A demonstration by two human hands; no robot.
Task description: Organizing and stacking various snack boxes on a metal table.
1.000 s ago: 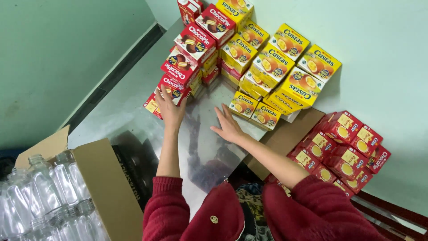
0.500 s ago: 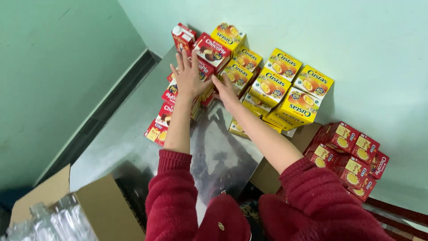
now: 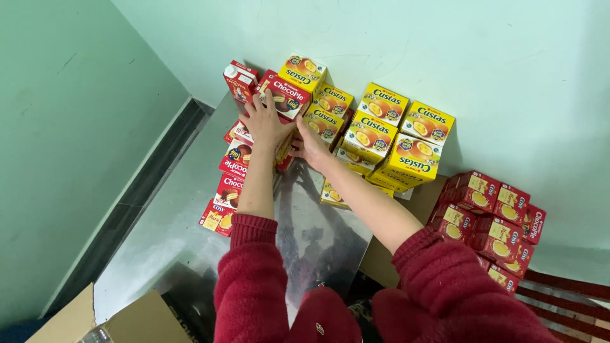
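Note:
My left hand lies flat with spread fingers on a stack of red snack boxes at the back left of a shiny metal surface. My right hand presses against the side of the same stack, in the gap between the red boxes and the yellow cake boxes. More red boxes run in a row toward me under my left forearm. Both arms wear dark red knitted sleeves. Neither hand lifts a box.
A pile of smaller red boxes sits on flat cardboard at the right. An open cardboard carton shows at the bottom left. Pale green walls close in behind and on the left.
Both hands went from the near boxes to the tall red stack at the back and now press on it. The camera has tilted, so the carton of bottles has slid mostly out of view.

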